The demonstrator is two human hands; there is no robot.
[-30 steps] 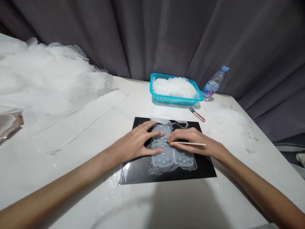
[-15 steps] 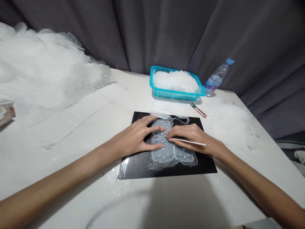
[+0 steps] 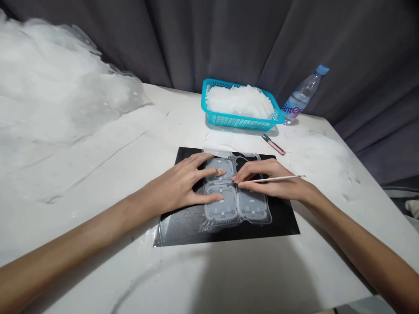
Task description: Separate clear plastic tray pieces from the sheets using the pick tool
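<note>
A clear sheet of rounded, translucent grey-white moulded panels [image 3: 221, 205] lies flat on a black mat [image 3: 186, 226]. My left hand [image 3: 186, 181] rests with spread fingers on the left panels, thumb and fingertips touching them. In my right hand [image 3: 271, 174] a thin white stick-like tool [image 3: 278, 179] is pinched, its rear end pointing right past the knuckles. The right fingertips sit at the seam between the left and right panels, and the tool's tip is hard to make out there. At the sheet's upper right is a cut-out opening showing the black mat.
Behind the mat stands a blue-green plastic basket [image 3: 245, 124] filled with white translucent pieces. A water bottle [image 3: 303, 98] leans beside it, and pink-handled thread snips [image 3: 274, 145] lie in front. A large heap of translucent film [image 3: 59, 83] covers the table's left; more film [image 3: 321, 161] lies right.
My right hand has shifted slightly up and right, and the stick's rear end now tilts higher. My left hand stays spread on the panels. The camera view has moved a little.
</note>
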